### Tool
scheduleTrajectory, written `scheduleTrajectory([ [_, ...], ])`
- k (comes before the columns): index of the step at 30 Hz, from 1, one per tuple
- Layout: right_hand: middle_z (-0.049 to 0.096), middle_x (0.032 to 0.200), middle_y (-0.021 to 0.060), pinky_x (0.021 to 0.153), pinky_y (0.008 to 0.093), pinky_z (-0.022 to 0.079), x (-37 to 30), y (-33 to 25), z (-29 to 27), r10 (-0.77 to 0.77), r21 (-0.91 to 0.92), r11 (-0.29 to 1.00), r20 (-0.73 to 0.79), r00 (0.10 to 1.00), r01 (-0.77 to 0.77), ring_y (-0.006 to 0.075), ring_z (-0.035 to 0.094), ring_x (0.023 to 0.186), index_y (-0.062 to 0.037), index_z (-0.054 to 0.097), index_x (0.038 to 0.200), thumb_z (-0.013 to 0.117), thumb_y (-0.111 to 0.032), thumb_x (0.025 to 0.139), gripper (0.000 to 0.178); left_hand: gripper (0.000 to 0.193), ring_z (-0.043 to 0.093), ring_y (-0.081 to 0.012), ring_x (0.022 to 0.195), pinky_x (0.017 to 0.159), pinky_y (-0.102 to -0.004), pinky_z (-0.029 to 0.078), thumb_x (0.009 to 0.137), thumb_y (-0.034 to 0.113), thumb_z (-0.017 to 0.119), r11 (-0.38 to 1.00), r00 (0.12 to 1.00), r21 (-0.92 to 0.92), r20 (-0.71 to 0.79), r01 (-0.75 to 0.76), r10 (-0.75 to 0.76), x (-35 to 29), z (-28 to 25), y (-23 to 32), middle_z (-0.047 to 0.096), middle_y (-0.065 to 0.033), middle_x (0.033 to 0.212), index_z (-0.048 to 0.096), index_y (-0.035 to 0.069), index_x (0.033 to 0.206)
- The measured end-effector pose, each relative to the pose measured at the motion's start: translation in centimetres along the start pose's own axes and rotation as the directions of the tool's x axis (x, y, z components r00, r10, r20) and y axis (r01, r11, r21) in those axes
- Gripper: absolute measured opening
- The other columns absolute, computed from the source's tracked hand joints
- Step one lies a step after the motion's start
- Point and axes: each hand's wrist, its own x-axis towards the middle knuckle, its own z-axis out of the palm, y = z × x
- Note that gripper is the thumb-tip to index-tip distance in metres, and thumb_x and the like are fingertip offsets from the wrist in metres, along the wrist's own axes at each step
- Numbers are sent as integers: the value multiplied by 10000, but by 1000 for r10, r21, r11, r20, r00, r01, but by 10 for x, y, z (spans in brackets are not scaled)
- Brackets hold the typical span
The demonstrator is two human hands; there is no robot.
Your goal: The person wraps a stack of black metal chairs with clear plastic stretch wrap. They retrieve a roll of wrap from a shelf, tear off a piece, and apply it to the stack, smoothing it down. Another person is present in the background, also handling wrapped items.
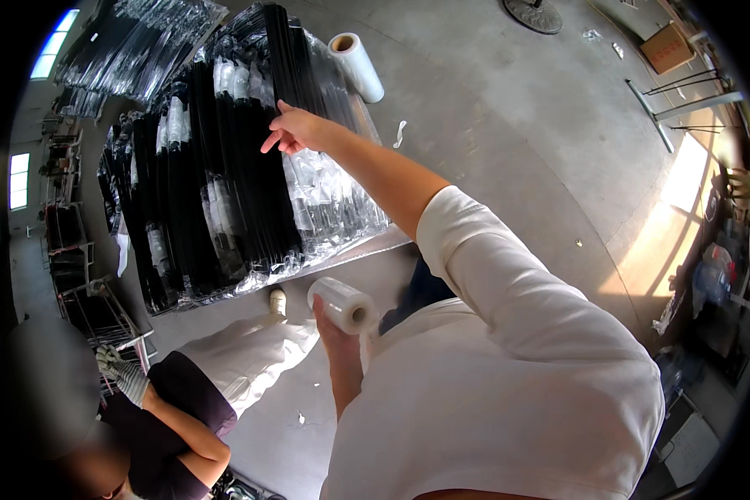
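The left grip [333, 340] is curling around a roll of clear film [340, 302], which is lying tilted in it with its hollow core facing right. Ahead of it, the right grip [296, 132] is reaching over a stack of long black pieces [254, 158], its fingers spreading loosely; whether they are touching the stack, I cannot tell. Clear wrapping [321, 187] is covering parts of the stack just below and right of this grip. Beyond it to the right, a second roll of film [363, 75] is standing beside the stack. Left of the left grip, a co-worker [171, 425] is bending down, wearing a striped glove [127, 377]. Well right of both grips, a cardboard box [667, 48] is sitting near the far edge of the grey floor [492, 125].
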Motion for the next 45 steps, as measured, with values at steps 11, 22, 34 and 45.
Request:
scheduleTrajectory([
  [11, 601, 920, 148, 640, 345, 488, -8, -37, -23, 8, -162, 987, 71, 997, 3, 197, 597, 712, -162, -126, 1360, 436, -197, 856, 756, 389, 546, -171, 908, 766, -311, 468, 879, 391, 441, 952, 990, 306, -134, -3, 46, 35, 69, -14, 539, -62, 942, 447, 72, 1101],
  [22, 621, 936, 110, 757, 289, 434, -208, 1, 116, -291, -404, 835, 253, 923, 374, 152, 574, 849, -23, 518, 1140, 439, -13, 846, 304, 507, 511, -157, 957, 802, -287, 409, 851, 392, 480, 882, 957, 371, 119, -289, 264, 49, 29, 30, 515, -67, 1060, 424, 7, 1177],
  [34, 592, 968, 172, 756, 384, 457, -273, -34, 331, -822, 476, 448, 551, 141, 757, 280, 588, 825, 46, 549, 998, 554, -237, 832, 328, 520, 521, -163, 936, 766, -290, 426, 814, 384, 547, 861, 869, 246, 349, -446, 350, 22, -24, 72, 518, -84, 1020, 426, 8, 1152],
  [45, 598, 949, 182, 765, 418, 451, -275, -16, 379, -717, 508, 593, 687, 123, 625, 306, 587, 827, 53, 560, 977, 517, -302, 843, 381, 494, 560, -167, 728, 622, -267, 478, 785, 417, 572, 821, 837, 240, 343, -517, 427, 2, -21, 98, 532, -80, 872, 469, 7, 1042],
])
